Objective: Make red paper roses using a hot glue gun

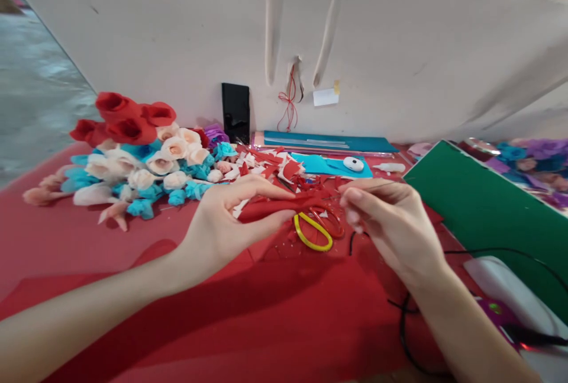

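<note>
My left hand (226,217) is closed around a rolled strip of red foam or paper (270,208), held over the red table cover (266,324). My right hand (390,223) pinches the other end of the same red piece, with its fingers pressed together. Right under the hands lie scissors with yellow and red handles (317,230), amid red and white scraps (275,170).
A heap of handmade flowers in red, cream and blue (133,158) lies at the left. Blue sheets (328,143), a small white object (354,164) and a black box (235,112) sit by the wall. A green sheet (488,211), black cable (406,335) and purple flowers (536,161) are at the right.
</note>
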Demonstrator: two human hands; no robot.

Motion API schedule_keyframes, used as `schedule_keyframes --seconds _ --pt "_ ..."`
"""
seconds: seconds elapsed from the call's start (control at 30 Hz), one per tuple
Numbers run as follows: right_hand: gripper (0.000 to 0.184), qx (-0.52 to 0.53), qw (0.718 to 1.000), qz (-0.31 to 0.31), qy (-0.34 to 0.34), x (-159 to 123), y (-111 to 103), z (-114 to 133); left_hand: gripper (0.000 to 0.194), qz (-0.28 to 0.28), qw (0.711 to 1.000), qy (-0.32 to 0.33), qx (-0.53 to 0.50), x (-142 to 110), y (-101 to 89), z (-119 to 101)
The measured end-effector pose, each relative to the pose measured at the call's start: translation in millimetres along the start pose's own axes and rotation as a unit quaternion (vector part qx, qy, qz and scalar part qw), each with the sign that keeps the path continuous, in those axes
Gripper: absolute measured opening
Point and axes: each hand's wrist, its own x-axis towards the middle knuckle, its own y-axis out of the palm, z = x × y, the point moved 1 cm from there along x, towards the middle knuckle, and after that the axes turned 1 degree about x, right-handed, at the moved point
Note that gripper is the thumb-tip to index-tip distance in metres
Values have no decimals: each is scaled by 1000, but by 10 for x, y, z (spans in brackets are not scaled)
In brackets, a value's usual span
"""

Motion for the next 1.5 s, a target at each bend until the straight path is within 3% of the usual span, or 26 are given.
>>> schedule_keyframes --seconds 0.23,0.53,0.57,0.6,0.67,0.7,0.77,0.87,0.93,1.07,1.3,1.43,1.5 --pt "8 -34 996 -80 -28 171 -367 194 10 -1 999 -44 -1 30 -34 27" --pt "22 -203 954 -191 -107 385 -653 -102 16 -5 993 -115 -3 87 -16 100" --pt "11 -214 954 -180 -105 392 -648 -123 16 -6 993 -116 -8 87 -12 104" --pt "14 -215 960 -150 -97 394 -630 -134 15 -5 993 -117 -11 86 -8 106" --pt "56 -199 976 -53 -65 380 -556 -130 15 -2 993 -121 -18 79 1 103" --pt "63 -187 981 -3 -46 360 -503 -119 15 0 992 -123 -22 76 5 99" --pt "46 -171 983 71 -15 298 -380 -87 15 7 991 -126 -33 69 15 93" --pt "14 -165 982 88 -24 182 -221 -31 15 29 991 -116 -58 61 35 94" --pt "6 -156 984 66 -53 116 -165 4 16 48 990 -110 -74 55 50 103" --pt "9 -116 990 22 -76 58 -170 70 16 66 991 -93 -74 41 65 113" --pt "13 -4 992 -94 -89 196 -418 177 14 70 990 -95 -74 44 51 119" --pt "18 -73 971 -187 -130 331 -599 107 16 72 986 -121 -86 60 65 160" --pt "10 -119 971 -173 -112 366 -601 37 17 65 985 -131 -87 60 77 172"
